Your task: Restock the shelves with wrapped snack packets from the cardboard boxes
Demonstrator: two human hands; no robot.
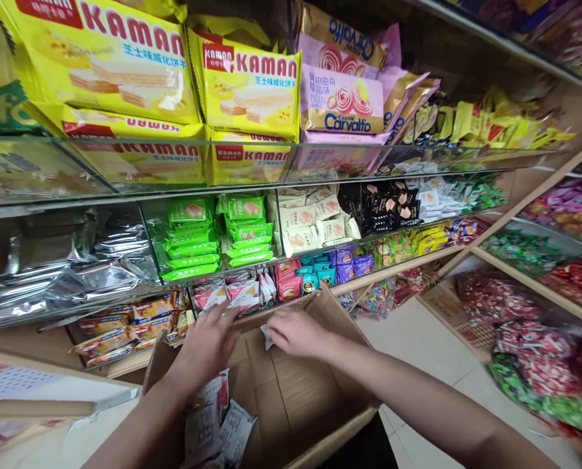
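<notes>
My left hand (213,339) is over the left far edge of an open cardboard box (315,384), fingers stretched toward the white-and-red snack packets (242,293) on the low shelf. It seems to hold nothing, though its fingertips blur against the packets. Above the box's far side, my right hand (293,333) pinches a small whitish snack packet (266,337), mostly hidden by the fingers. Several loose white packets (235,426), some with red, lie in the box's near left part, partly behind my left forearm.
Glass-fronted shelves hold yellow wafer packs (252,85), pink cookie packs (342,98), green packets (191,238) and silver packets (51,260). Orange-brown packets (125,326) lie low at left. Bagged red sweets (530,352) are piled at right beside the tiled floor (408,345).
</notes>
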